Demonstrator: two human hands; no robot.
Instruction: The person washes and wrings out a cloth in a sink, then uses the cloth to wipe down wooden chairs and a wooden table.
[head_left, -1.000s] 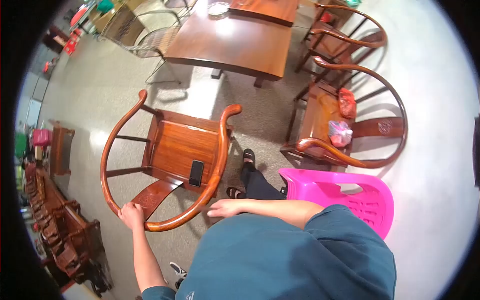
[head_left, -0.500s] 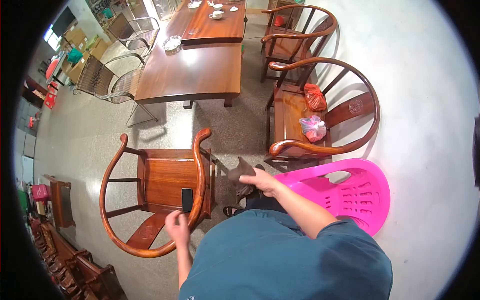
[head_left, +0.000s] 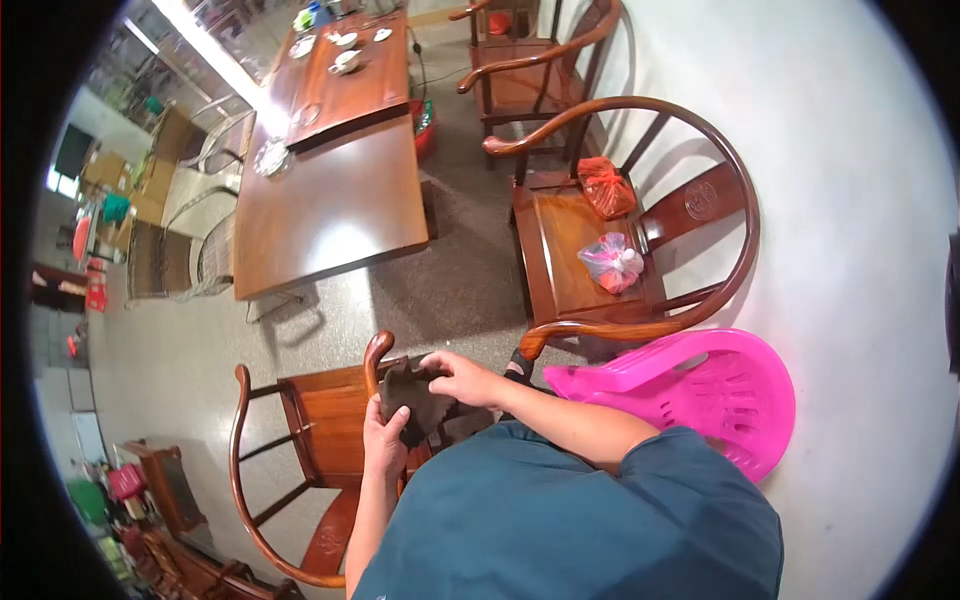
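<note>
A dark grey-brown cloth [head_left: 418,402] is held in front of my body, beside the arm of a wooden chair [head_left: 335,418]. My left hand [head_left: 384,425] grips the cloth at its lower left, thumb on top. At the upper right of the cloth, my right hand [head_left: 458,380] is closed on its edge. The far part of the chair's right armrest rises just beyond the cloth. The phone seen earlier on the seat is not visible.
A pink plastic chair [head_left: 640,375] stands at my right. Behind it, a wooden armchair [head_left: 560,232] holds a red bag [head_left: 606,188] and a clear bag [head_left: 610,262]. Ahead is a wooden table [head_left: 335,205] with cups; wicker chairs stand left of it.
My left hand has come up from the chair's armrest and taken hold of the cloth. My right hand has brought the cloth leftward. The view has turned and shifted.
</note>
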